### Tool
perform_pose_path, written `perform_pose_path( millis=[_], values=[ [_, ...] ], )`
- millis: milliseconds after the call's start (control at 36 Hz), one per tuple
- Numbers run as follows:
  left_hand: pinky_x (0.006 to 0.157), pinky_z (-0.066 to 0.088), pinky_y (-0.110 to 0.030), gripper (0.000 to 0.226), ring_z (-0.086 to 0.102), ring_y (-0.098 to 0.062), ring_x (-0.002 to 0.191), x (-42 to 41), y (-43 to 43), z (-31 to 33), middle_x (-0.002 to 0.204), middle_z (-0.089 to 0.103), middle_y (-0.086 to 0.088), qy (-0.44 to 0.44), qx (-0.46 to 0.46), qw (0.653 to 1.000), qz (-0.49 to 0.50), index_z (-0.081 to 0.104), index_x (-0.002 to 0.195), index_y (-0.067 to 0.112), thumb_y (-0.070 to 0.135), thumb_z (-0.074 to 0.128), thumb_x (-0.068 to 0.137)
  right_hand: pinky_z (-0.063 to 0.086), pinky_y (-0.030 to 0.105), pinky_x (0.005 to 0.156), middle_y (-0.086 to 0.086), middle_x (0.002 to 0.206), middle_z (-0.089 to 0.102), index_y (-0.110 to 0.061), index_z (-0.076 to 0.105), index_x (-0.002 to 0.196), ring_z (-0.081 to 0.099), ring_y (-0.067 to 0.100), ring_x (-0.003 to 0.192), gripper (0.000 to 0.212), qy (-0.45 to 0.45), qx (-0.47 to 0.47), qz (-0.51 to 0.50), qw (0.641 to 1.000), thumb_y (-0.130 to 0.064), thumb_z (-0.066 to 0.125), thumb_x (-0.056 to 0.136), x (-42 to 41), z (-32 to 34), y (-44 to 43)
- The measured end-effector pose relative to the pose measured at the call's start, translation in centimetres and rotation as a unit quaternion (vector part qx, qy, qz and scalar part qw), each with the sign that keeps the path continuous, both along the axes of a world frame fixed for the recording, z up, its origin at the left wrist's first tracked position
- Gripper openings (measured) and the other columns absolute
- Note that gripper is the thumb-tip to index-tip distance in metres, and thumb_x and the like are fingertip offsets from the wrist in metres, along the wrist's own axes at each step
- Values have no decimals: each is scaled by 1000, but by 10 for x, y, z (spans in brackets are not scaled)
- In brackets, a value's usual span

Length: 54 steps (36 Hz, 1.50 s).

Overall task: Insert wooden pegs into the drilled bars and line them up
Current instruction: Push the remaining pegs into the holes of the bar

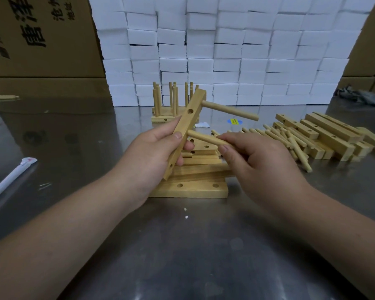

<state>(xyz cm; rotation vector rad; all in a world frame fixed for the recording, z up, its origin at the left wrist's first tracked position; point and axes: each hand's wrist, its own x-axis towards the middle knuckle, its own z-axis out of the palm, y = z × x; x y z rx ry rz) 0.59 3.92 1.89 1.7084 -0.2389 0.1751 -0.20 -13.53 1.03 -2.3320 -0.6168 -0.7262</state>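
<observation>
The left hand (152,152) hides the middle of the long pale wooden drilled bar (188,120) it grips, tilted, with one round wooden peg (232,110) seated near its top. The right hand (258,161) pinches a second wooden peg (204,138), tip at the bar; whether it has entered a hole is unclear. Under both hands, stacked flat drilled bars (188,190) are partly covered.

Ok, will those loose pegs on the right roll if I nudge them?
Probably yes: the loose pegs are smooth round sticks on a shiny metal table, so a free one should roll. Those resting against the bars would likely stay. They look stiff, probably light.
</observation>
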Motion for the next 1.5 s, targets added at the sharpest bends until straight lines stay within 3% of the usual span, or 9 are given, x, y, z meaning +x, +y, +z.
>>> perform_pose_path(
  millis=[333, 528, 667, 778, 1056, 1167, 1278, 1361, 1500],
  values=[
    [63, 41, -27, 37, 49, -3, 53, -2, -2, 0, 68, 63, 14, -37, 42, 998, 13, 56, 105, 50, 18, 39, 98, 49, 37, 58, 3, 69, 64, -9, 70, 100, 58, 24, 66, 27, -99, -42, -2, 994, -22, 51, 85, -2, 1, 2],
    [46, 39, -13, 40, 46, -2, 44, -3, -1, 1, 59, 58, 15, -54, 69, 996, 13, 49, 99, 59, 20, 37, 99, 49, 41, 48, 8, 63, 61, -4, 70, 94, 58, 30, 58, 24, -145, -78, -8, 986, -19, 54, 84, -3, 4, 3],
    [51, 40, -22, 37, 47, -1, 43, -3, -1, -1, 58, 57, 15, -58, 93, 994, 14, 46, 101, 62, 25, 37, 99, 49, 39, 45, 6, 61, 60, -4, 70, 92, 57, 29, 55, 24, -154, -84, -16, 984, -20, 54, 84, -3, 4, 3],
    [46, 40, -14, 36, 46, 0, 42, -3, 0, -1, 57, 55, 15, -68, 102, 992, 17, 43, 113, 59, 27, 38, 99, 50, 39, 47, 6, 62, 63, -5, 69, 93, 59, 28, 56, 24, -140, -77, -10, 987, -21, 52, 86, -1, -1, 3],
    [46, 40, -14, 38, 45, -1, 46, -2, 2, -4, 57, 51, 15, -75, 112, 991, 3, 49, 126, 49, 26, 39, 98, 51, 49, 72, 9, 83, 70, -14, 70, 103, 63, 28, 85, 24, -34, 24, 19, 999, -26, 53, 91, -2, -4, 2],
    [45, 39, -12, 38, 45, -1, 44, -5, 1, -3, 58, 52, 14, -88, 99, 991, -3, 45, 118, 56, 23, 39, 98, 48, 24, 75, -7, 79, 67, -29, 68, 93, 58, 4, 82, 19, 76, 99, 47, 991, -32, 50, 90, -3, -3, 2],
    [46, 39, -11, 39, 46, -1, 44, -6, 0, -2, 59, 53, 14, -96, 104, 990, -4, 43, 118, 56, 23, 39, 98, 39, 3, 55, -25, 60, 62, -37, 66, 78, 56, -14, 68, 21, 140, 167, 70, 973, -29, 50, 90, -3, 0, 2],
    [46, 39, -10, 40, 46, -1, 45, -7, 1, -2, 59, 53, 14, -106, 104, 989, -6, 44, 111, 60, 23, 40, 97, 32, 11, 53, -27, 42, 50, -29, 65, 71, 49, -15, 47, 27, 195, 224, 89, 951, -26, 49, 92, -2, 0, 3],
    [47, 40, -11, 41, 45, -1, 45, -5, 1, -1, 60, 54, 14, -107, 106, 989, -7, 44, 104, 63, 23, 41, 98, 26, 25, 57, -17, 39, 42, -20, 71, 65, 36, 2, 47, 35, 251, 286, 76, 922, -34, 51, 91, 4, -3, 3]
  ],
)
